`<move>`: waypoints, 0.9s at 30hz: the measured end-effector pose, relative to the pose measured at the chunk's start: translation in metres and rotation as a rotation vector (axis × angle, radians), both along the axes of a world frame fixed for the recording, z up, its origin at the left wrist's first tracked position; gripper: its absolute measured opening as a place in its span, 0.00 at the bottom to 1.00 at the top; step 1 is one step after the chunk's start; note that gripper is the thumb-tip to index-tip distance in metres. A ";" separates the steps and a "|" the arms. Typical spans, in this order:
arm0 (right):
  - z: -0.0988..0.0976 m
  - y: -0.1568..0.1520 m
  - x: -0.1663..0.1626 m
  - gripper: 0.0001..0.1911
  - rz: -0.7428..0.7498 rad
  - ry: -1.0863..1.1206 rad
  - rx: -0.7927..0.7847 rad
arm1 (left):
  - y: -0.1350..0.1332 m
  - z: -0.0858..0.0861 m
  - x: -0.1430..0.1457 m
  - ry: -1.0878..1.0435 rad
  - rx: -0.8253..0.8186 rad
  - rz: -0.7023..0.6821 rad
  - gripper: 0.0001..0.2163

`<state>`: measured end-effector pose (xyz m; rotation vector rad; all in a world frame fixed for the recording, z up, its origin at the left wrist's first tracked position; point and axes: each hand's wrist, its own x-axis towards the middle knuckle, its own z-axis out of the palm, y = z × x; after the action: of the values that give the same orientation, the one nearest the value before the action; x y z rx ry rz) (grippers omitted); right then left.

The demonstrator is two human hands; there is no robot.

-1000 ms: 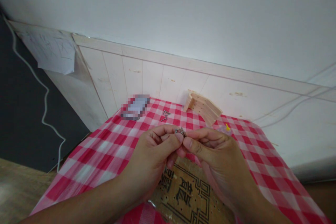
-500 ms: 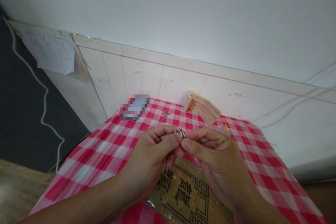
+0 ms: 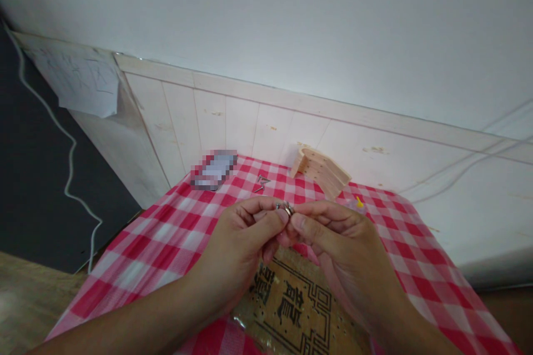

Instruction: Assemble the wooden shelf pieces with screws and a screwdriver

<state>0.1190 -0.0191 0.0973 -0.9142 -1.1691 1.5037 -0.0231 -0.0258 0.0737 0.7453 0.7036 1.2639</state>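
My left hand (image 3: 250,230) pinches small shiny metal pieces (image 3: 287,209) between thumb and fingertips. From the other side, the thumb and forefinger of my right hand (image 3: 339,233) close on the same bit of metal. Their exact kind is too small to make out, and fingers cover part of them. Just beyond my hands, several thin metal screws or nails (image 3: 261,183) lie loose on the checked cloth. Below my wrists is a flat brown wooden board (image 3: 308,294) with black characters, a line border and small holes.
A curved pale wooden piece with holes (image 3: 320,169) stands at the table's back edge against the panelled wall (image 3: 237,116). A blurred-out phone-like object (image 3: 214,171) lies at back left. Behind my right hand shows a yellow item (image 3: 359,202) by clear plastic. Red-and-white cloth (image 3: 166,244) covers the table.
My right thumb and fingertips have shifted slightly against the metal pieces, which appear turned a little. My left hand and the things on the table stay in place.
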 end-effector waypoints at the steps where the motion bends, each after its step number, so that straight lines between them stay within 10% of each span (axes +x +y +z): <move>1: 0.000 0.000 0.000 0.01 0.004 0.002 -0.002 | 0.000 0.000 0.000 0.002 -0.004 0.004 0.10; 27: -0.001 0.001 0.002 0.05 0.006 -0.068 0.039 | 0.002 0.003 0.000 0.024 0.000 0.012 0.10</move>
<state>0.1208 -0.0177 0.0964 -0.9425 -1.2466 1.4594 -0.0232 -0.0237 0.0771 0.7584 0.7286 1.2682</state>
